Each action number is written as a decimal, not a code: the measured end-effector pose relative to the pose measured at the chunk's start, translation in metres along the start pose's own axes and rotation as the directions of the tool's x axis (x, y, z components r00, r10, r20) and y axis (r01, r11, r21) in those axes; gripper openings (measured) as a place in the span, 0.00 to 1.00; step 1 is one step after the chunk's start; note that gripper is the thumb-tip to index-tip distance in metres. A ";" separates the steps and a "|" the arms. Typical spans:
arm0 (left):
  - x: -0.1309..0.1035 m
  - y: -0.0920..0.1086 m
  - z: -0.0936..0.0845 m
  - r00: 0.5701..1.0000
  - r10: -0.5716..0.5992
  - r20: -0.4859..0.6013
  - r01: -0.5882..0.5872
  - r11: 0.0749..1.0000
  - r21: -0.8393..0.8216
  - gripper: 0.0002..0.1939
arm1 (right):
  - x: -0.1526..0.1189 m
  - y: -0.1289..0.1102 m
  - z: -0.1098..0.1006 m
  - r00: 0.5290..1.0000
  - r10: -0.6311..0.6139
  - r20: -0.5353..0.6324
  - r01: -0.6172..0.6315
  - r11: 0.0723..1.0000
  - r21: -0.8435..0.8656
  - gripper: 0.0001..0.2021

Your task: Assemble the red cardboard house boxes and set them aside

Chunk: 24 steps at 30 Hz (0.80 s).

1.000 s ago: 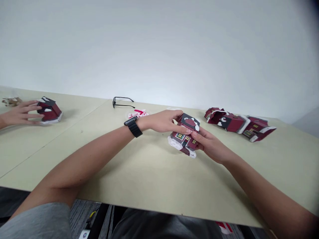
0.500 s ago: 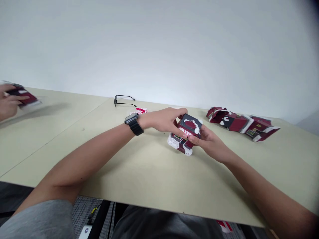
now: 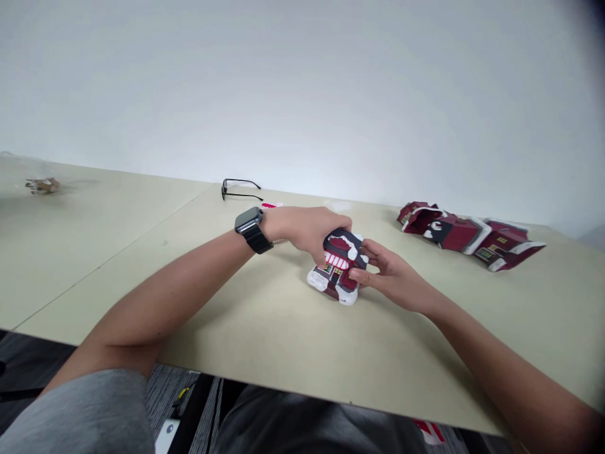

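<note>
A small dark-red model house [image 3: 337, 276] with white snow-like trim and a red-and-white striped awning is held low over the table in front of me. My left hand [image 3: 309, 229] wraps its left side and top, the thumb on the front. On the house's right side, my right hand [image 3: 396, 276] pinches with the thumb in front and the fingers partly hidden behind. Whether its base touches the table I cannot tell. Farther right lie flattened dark-red house pieces [image 3: 454, 234] with white edges, apart from both hands.
Black glasses [image 3: 242, 189] lie near the wall. A red-and-white piece [image 3: 271, 205] is partly hidden behind my left wrist. A clear plastic bag [image 3: 28, 167] and a small brown item [image 3: 43, 185] are at far left. The front edge of the table [image 3: 283, 353] runs before my lap.
The model house has moved slightly left and lower, its printed front now turned more toward me. Another person's hand with a dark-red piece has left the view at far left.
</note>
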<state>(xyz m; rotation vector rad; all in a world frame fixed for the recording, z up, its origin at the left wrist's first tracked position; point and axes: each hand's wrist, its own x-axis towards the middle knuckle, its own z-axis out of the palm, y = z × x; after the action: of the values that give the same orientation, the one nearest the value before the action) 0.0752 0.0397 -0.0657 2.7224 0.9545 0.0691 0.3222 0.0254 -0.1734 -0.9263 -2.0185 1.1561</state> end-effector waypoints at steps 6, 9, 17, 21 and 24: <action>-0.001 -0.004 0.002 0.994 -0.084 0.073 0.079 0.994 0.072 0.29 | -0.001 -0.001 0.003 1.000 0.021 -0.015 -0.021 1.000 0.002 0.29; 0.001 -0.005 0.004 0.996 -0.054 0.066 0.052 0.998 0.039 0.34 | -0.001 -0.001 0.002 1.000 0.013 0.012 -0.014 0.999 0.040 0.29; 0.003 0.016 0.003 0.999 -0.036 0.018 0.035 0.998 0.057 0.24 | 0.000 -0.010 0.002 0.996 0.089 -0.008 -0.087 0.987 0.138 0.27; 0.002 0.024 0.002 0.995 -0.073 0.070 0.067 0.995 0.077 0.23 | 0.001 -0.014 0.002 0.992 0.114 -0.045 -0.109 0.990 0.093 0.29; 0.001 0.027 0.003 0.994 -0.066 0.086 0.060 0.996 0.069 0.22 | 0.002 -0.014 0.002 0.989 0.135 -0.051 -0.131 0.988 0.084 0.30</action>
<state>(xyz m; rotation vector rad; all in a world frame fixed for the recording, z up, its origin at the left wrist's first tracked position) 0.0925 0.0194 -0.0615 2.7269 1.0333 -0.0954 0.3164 0.0209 -0.1612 -1.0545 -1.8747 1.2588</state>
